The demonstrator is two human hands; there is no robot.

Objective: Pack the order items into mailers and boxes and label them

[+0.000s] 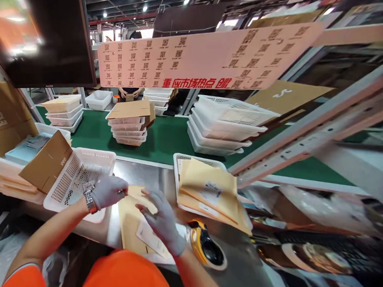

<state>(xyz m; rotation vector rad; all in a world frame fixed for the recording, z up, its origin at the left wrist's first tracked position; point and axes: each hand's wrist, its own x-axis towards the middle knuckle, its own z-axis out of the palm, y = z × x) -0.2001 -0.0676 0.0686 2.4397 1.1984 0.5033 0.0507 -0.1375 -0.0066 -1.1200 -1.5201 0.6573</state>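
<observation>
A tan paper mailer (128, 216) lies on the metal bench in front of me, with a white paper slip (150, 237) on it. My left hand (109, 192), gloved and with a metal watch at the wrist, is closed at the mailer's upper left corner. Whatever its bunched fingertips pinch is too small to make out. Over the mailer's right side, my gloved right hand (162, 219) has its thumb and fingers spread, with nothing between them. A yellow-and-black tape dispenser (206, 244) lies just right of that hand.
A white basket (60, 192) stands at left, beside an upright cardboard piece (48, 163). Several tan mailers (213, 181) fill another basket at right. Stacked baskets (129, 134) sit on the green conveyor (165, 136). A pink code board (206, 60) hangs above; a metal beam (294, 133) slants at right.
</observation>
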